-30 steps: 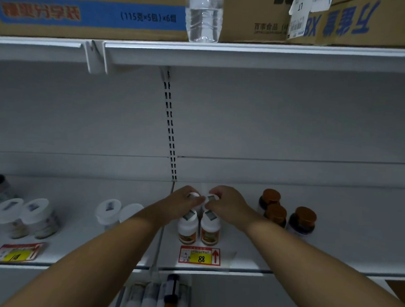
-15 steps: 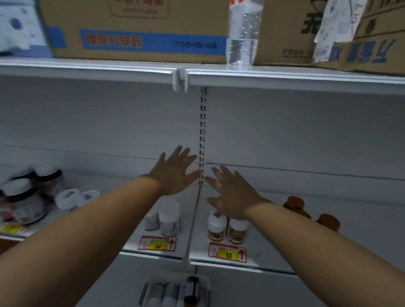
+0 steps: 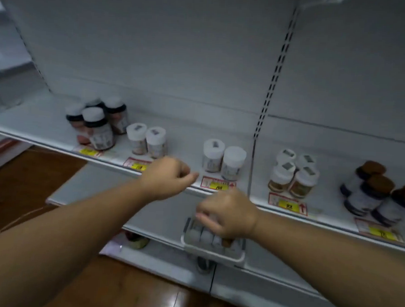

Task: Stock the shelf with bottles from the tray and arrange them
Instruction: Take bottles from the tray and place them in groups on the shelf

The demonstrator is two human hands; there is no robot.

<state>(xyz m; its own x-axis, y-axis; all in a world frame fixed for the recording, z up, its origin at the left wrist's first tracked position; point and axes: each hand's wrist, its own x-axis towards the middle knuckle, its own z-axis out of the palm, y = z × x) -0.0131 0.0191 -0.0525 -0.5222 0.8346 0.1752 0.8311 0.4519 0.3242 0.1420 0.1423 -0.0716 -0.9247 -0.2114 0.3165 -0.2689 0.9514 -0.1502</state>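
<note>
1. The right hand [image 3: 229, 213] is down in the tray [image 3: 212, 252], its fingers [image 3: 202, 218] curled over the capped bottles [image 3: 200, 235] lying there; whether they grip one, I cannot tell.
2. The left hand [image 3: 167, 177] hangs loosely curled and holding nothing before the shelf [image 3: 186, 138] edge, just left of a price tag [image 3: 217, 183].
3. Farther back, white-capped bottles stand in pairs on the shelf, with a group of four [image 3: 294, 172] right of the upright.
4. Brown-capped bottles [image 3: 373, 192] cluster far right; brown floor [image 3: 31, 179] lies lower left.
</note>
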